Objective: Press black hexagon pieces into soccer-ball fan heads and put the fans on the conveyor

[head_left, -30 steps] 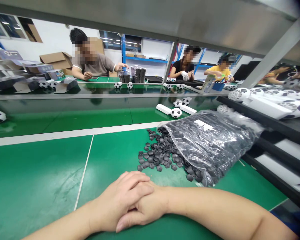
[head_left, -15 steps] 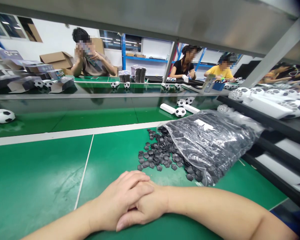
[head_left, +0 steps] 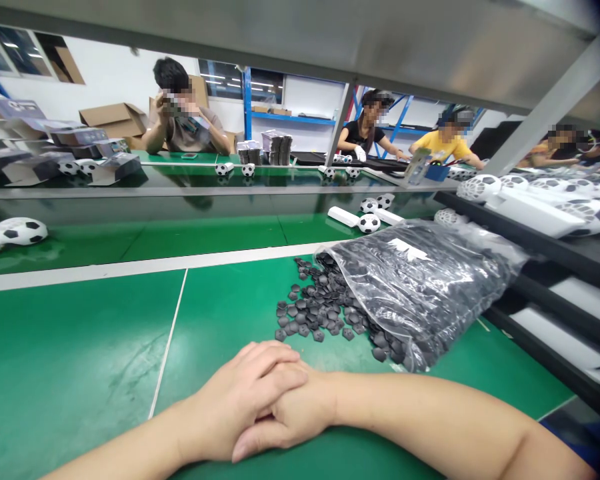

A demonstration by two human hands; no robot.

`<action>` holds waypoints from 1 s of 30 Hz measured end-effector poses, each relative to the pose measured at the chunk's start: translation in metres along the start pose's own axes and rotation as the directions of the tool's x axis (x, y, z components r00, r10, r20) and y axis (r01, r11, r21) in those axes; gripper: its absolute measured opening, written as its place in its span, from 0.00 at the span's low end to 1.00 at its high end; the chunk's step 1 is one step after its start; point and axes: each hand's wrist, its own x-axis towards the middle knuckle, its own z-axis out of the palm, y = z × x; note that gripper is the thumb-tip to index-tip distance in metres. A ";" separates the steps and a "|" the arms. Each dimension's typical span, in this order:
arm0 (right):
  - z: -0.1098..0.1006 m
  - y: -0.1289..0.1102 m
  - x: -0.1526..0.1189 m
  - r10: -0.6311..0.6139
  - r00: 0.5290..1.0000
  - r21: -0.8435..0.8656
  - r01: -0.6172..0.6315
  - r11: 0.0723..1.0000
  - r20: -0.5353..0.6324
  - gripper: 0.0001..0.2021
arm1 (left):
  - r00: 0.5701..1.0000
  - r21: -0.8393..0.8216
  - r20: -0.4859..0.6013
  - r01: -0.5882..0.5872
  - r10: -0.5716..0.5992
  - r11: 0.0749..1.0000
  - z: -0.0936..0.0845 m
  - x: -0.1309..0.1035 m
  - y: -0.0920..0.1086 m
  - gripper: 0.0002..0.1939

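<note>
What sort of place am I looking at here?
Probably a factory assembly line: black-and-white football-patterned pieces sit on a long, glossy green belt, small black pentagonal pieces spill from a clear plastic bag, and several people sit along the far side.

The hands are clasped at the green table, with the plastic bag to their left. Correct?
Wrong side: the head view shows the plastic bag to their right. The left hand and right hand are indeed clasped at the green table.
</note>
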 end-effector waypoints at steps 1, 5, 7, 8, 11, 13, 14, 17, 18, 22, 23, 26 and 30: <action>0.000 0.000 0.000 -0.004 1.000 0.000 0.004 1.000 0.001 0.22 | 1.000 -0.005 0.000 0.000 0.000 1.000 0.000 0.000 0.000 0.32; -0.001 0.000 0.000 -0.008 1.000 -0.001 0.008 1.000 -0.012 0.22 | 1.000 -0.015 0.000 0.008 -0.008 1.000 0.000 -0.001 0.000 0.32; -0.002 0.001 0.000 -0.007 1.000 -0.003 0.007 1.000 -0.024 0.22 | 1.000 -0.016 -0.002 0.010 -0.010 1.000 0.000 -0.001 0.000 0.31; -0.001 0.001 0.000 -0.010 1.000 -0.002 0.009 1.000 -0.028 0.22 | 1.000 -0.015 -0.004 0.009 -0.009 1.000 0.000 -0.001 0.000 0.31; 0.000 0.002 0.000 -0.013 0.999 -0.009 0.013 1.000 -0.041 0.22 | 1.000 -0.016 -0.010 -0.002 0.001 1.000 0.000 -0.001 0.000 0.31; 0.002 0.002 0.001 -0.014 0.999 -0.012 0.013 1.000 -0.046 0.22 | 1.000 -0.015 -0.012 -0.003 0.003 1.000 0.000 -0.001 -0.001 0.31; 0.002 0.002 0.001 -0.014 0.999 -0.011 0.013 1.000 -0.049 0.22 | 1.000 -0.015 -0.013 -0.002 0.002 1.000 0.000 -0.001 -0.001 0.31; 0.003 0.003 0.001 -0.024 0.998 -0.013 0.023 1.000 -0.063 0.22 | 1.000 -0.014 -0.011 0.001 -0.001 1.000 0.000 0.000 -0.001 0.31; 0.003 0.003 0.001 -0.029 0.997 -0.016 0.028 0.999 -0.071 0.22 | 1.000 -0.015 -0.010 0.002 -0.002 1.000 -0.001 0.000 0.000 0.31; 0.003 0.004 0.001 -0.032 0.996 -0.042 0.028 0.999 -0.088 0.22 | 1.000 -0.021 -0.004 0.001 -0.001 1.000 -0.001 0.000 0.000 0.32; 0.003 0.004 0.001 -0.025 0.996 -0.048 0.021 0.999 -0.086 0.22 | 1.000 -0.021 -0.004 0.001 -0.001 1.000 -0.001 0.000 0.000 0.32; 0.003 0.003 0.001 -0.020 0.997 -0.056 0.016 0.998 -0.076 0.22 | 1.000 -0.015 -0.012 0.002 -0.002 1.000 0.000 -0.001 0.000 0.32; 0.001 0.002 0.001 -0.013 0.998 -0.008 0.013 1.000 -0.058 0.22 | 1.000 -0.015 -0.016 -0.013 0.013 1.000 0.001 -0.001 -0.004 0.30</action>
